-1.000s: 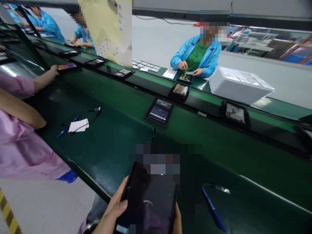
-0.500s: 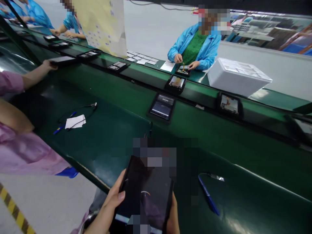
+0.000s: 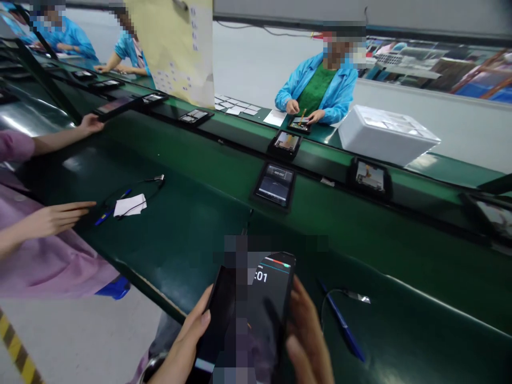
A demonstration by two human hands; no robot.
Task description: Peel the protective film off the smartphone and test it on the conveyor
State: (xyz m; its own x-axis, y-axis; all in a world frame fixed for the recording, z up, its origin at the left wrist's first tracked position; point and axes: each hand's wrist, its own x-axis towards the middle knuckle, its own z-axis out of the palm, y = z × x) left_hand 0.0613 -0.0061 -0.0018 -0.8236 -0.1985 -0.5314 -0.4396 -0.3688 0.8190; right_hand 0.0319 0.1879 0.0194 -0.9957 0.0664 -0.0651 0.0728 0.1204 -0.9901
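Observation:
A dark tablet with a lit screen is held low in front of me, tilted, with digits ending in "01" near its top. My left hand grips its left edge, thumb on the front. Along the right edge is my right hand, slightly blurred, its thumb apart from the fingers and not on the screen. Whether its fingertips touch the tablet's edge is hard to make out. A blue pen lies right of that hand, beside a thin dark cable with a silver end. Blurred blocks cover part of the tablet.
Another tablet reading "00:00" lies on the green bench ahead. Opened devices line the dark strip behind it. A white foam box stands across. A co-worker in blue works opposite; a co-worker's hand is left, near white papers.
My right hand has shifted outward along the tablet's right edge, its thumb now showing. The tablet's digits have come into view. At left, a co-worker's second hand has appeared over the bench edge.

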